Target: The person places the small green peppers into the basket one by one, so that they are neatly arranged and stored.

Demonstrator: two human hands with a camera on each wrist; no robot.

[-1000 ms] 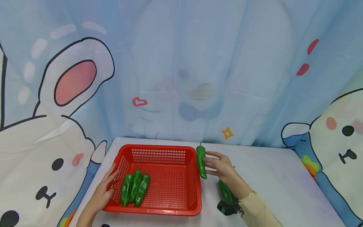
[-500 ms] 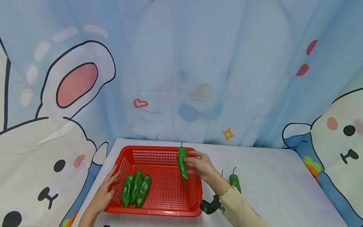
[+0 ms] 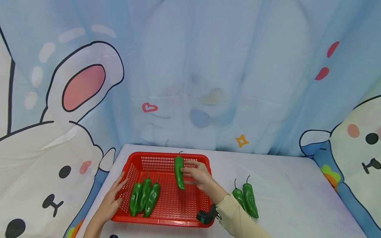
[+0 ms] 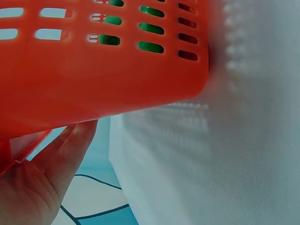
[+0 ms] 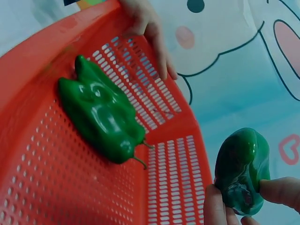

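In the head view my right hand (image 3: 197,175) pinches a green chili pepper (image 3: 179,172) upright, stem up, above the right half of a red plastic basket (image 3: 157,222). The right wrist view shows this pepper end-on between thumb and fingers. My left hand (image 3: 111,200) holds the basket's left side, with the thumb over the rim and fingers along the outside. Close up, the left wrist view has fingers (image 4: 70,150) against the outer wall. Three green peppers (image 3: 145,195) lie side by side in the basket's left part, stems toward the back.
Two more green peppers (image 3: 250,200) lie on the white tabletop (image 3: 291,195) to the right of the basket, partly behind the right sleeve (image 3: 235,215). A blue cartoon-print curtain (image 3: 184,66) hangs behind the table.
My right hand has carried the pepper leftward from beside the basket's right edge to above its inside. The two peppers on the table have come into fuller view. The left hand stays on the basket.
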